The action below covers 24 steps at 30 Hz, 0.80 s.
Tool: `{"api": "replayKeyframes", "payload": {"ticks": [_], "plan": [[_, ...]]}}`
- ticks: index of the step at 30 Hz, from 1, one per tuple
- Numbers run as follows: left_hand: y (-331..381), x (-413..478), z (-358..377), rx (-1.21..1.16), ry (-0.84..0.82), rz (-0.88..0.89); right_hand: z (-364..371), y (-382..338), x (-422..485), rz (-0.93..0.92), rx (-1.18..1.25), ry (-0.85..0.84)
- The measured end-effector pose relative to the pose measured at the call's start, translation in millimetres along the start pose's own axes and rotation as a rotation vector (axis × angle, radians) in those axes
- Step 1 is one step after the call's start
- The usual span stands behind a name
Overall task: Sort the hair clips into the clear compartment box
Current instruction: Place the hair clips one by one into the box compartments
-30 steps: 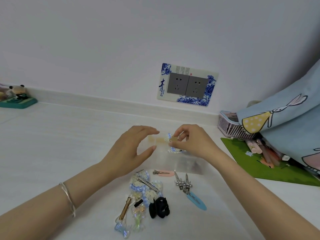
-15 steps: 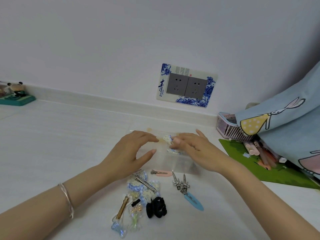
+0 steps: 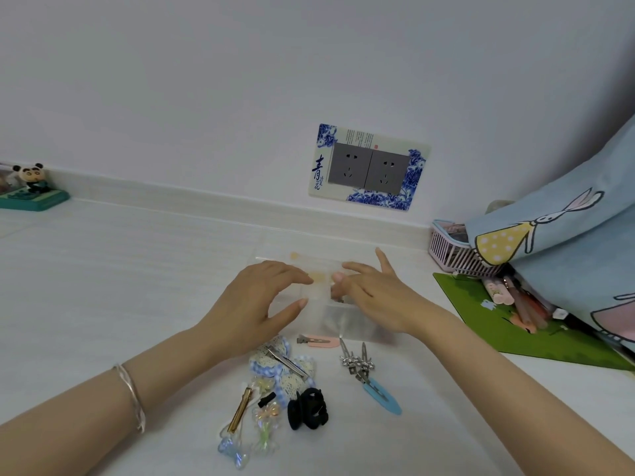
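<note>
Clear compartment box (image 3: 347, 321) on white surface (image 3: 120, 286), centre. Left hand (image 3: 254, 304) over box's left side, fingers spread, nothing gripped. Right hand (image 3: 374, 293) flat over box top, fingers apart; whether it pins a clip, cannot tell. Unsorted hair clips (image 3: 295, 383) just before box.
</note>
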<state>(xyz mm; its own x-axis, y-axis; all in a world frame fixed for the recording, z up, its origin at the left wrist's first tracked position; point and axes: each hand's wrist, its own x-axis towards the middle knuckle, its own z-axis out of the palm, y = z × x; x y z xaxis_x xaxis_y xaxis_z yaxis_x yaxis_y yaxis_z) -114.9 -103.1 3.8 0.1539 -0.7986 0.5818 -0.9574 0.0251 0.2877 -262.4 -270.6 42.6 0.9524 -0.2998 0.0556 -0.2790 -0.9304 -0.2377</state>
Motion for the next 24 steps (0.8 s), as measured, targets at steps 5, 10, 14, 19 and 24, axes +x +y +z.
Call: {"api": "replayKeyframes", "payload": {"ticks": [5,10,14,19,24], "plan": [[4.8,-0.6,-12.4,-0.054,-0.068,0.013,-3.4,-0.6,-13.7,-0.037,0.124,0.205],[9.4,-9.4,-39.0,-0.093,-0.190,0.042,3.8,-17.1,-48.3,-0.169,0.488,0.311],[8.4,-30.2,-43.8,-0.058,-0.440,0.000,27.2,-30.4,-62.1,-0.159,0.539,0.117],[15.9,-41.5,-35.9,0.018,-0.500,-0.059,40.6,-36.3,-62.0,-0.109,0.521,0.042],[30.5,-35.5,-33.0,0.194,-0.477,-0.085,43.5,-38.0,-62.3,-0.090,0.495,0.009]]}}
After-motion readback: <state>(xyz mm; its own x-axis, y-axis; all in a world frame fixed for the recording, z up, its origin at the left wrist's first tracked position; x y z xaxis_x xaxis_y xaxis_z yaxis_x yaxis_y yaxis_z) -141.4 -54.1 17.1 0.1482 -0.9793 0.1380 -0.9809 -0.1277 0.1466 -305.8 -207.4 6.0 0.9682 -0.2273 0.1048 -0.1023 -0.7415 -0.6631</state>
